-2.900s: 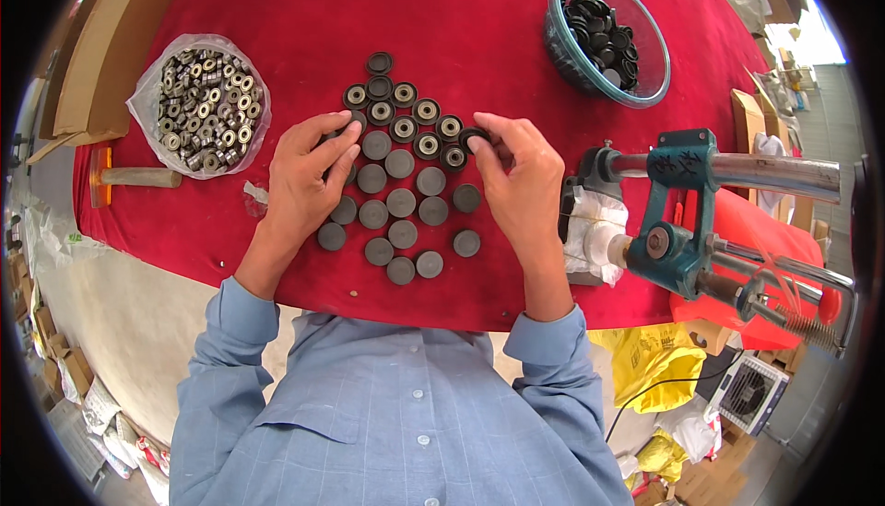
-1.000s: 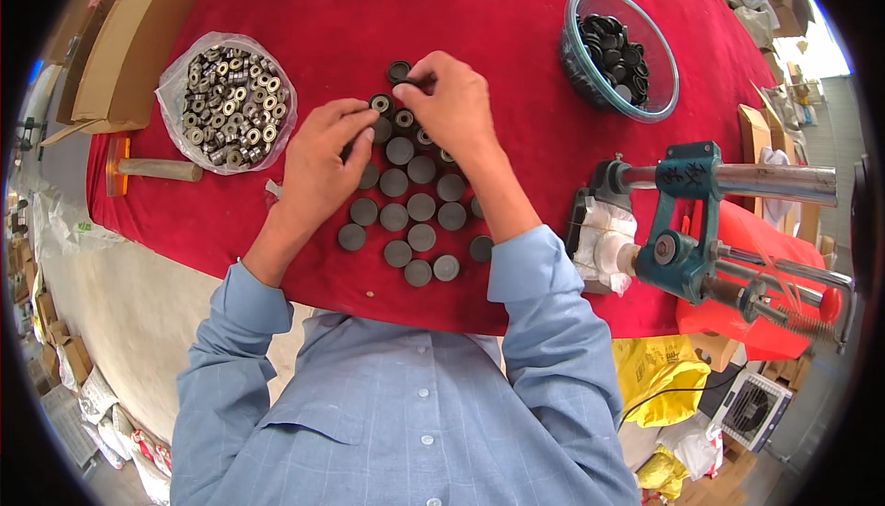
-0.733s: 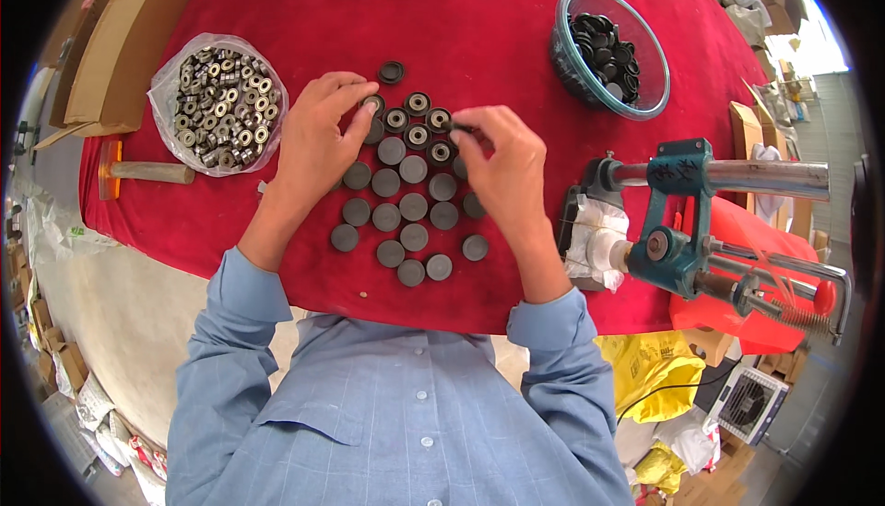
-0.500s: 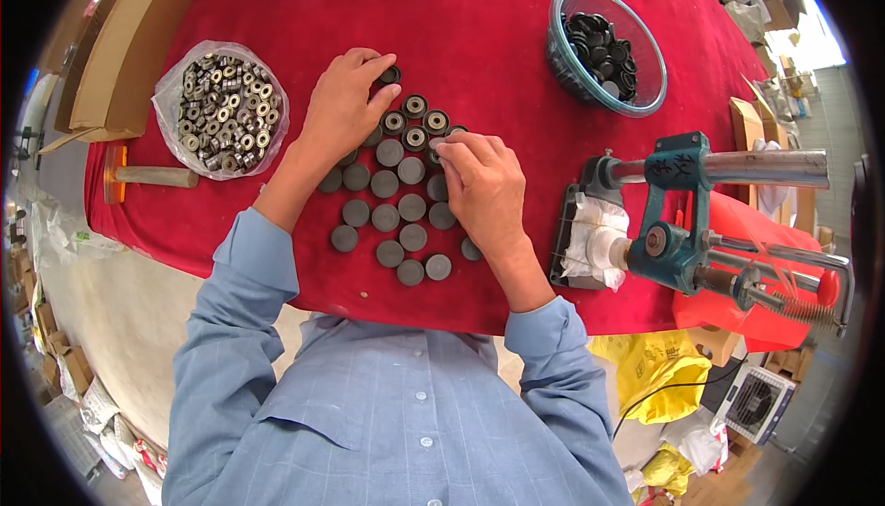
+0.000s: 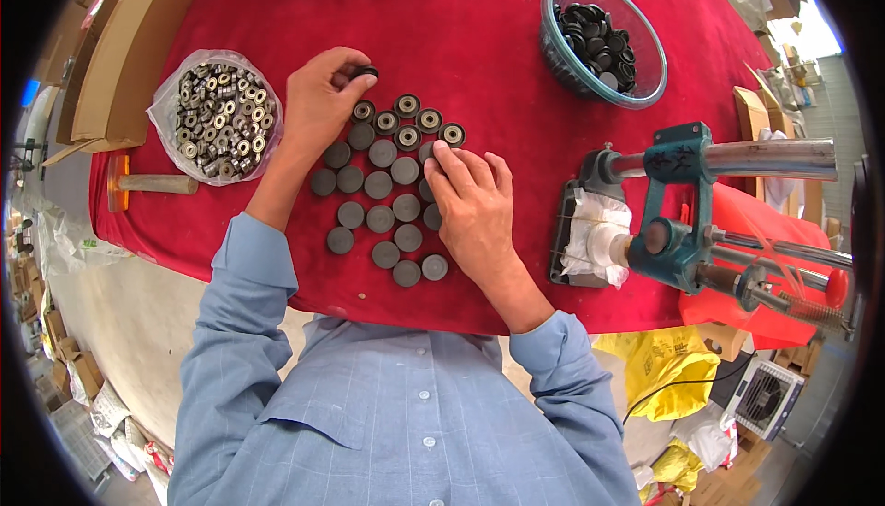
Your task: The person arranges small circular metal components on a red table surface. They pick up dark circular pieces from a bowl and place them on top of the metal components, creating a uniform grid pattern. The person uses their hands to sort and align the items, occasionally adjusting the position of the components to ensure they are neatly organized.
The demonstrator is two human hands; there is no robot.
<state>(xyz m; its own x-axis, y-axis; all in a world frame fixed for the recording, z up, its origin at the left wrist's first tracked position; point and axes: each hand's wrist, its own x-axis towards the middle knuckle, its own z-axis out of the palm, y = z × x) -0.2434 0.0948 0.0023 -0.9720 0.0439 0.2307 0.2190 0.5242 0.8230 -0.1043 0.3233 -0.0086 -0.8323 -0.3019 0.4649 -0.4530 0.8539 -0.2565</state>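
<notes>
the left hand [image 5: 318, 105] is up at the far edge of a cluster of dark grey round rubber discs [image 5: 380, 218] laid in loose rows on the red cloth-covered tabletop [image 5: 461, 36]. its thumb and fingertips are pinched on one small black round cap [image 5: 366, 72], lifted just clear of the far row. the right hand [image 5: 475, 206] lies palm down on the right side of the cluster, fingers together and stretched forward, the fingertips pressing on a disc near the right end of the far row; whether it grips anything beneath the palm cannot be told.

the far row of the cluster is made of discs with shiny metal ring centres [image 5: 407, 106], four or five side by side, touching the plain grey discs nearer the person. the plain discs sit in several rows, most just beside one another, down to a pair near the tabletop's near edge.

to the left of the cluster, well apart, a clear plastic bag of small silver metal bearings [image 5: 217, 119] lies open on the cloth, with a wooden-handled tool [image 5: 147, 183] just beside it and a brown cardboard box [image 5: 120, 54] beyond. to the far right stands a clear glass bowl of black round caps [image 5: 601, 41]. at the right edge a teal metal hand press [image 5: 678, 206] with a steel lever bar sits on the tabletop, white cloth bunched at its base.
</notes>
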